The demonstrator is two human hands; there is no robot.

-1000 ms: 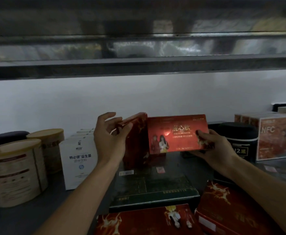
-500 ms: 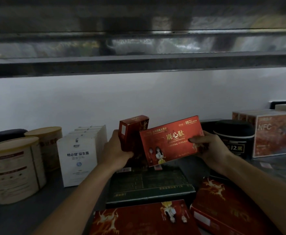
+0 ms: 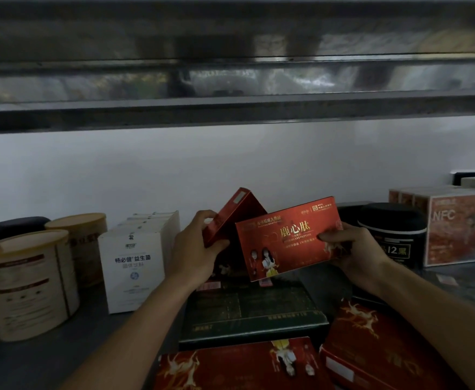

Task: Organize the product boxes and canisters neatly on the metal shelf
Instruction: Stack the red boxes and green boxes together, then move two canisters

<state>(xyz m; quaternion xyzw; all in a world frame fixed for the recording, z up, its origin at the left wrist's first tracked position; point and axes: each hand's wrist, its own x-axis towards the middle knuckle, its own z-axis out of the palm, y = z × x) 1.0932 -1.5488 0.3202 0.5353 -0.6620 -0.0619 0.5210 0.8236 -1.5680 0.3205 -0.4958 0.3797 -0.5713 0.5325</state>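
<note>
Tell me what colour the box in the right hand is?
The box is red with gold writing, clearest in the head view.

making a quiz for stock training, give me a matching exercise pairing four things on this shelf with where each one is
Things
1. white box
2. black canister
3. green box
4. lettered red box

Places
a. lying flat on the shelf
b. held in the right hand
c. standing beside the beige cans
d. standing left of the NFC box

Pairs: 1-c, 2-d, 3-a, 4-b
</note>
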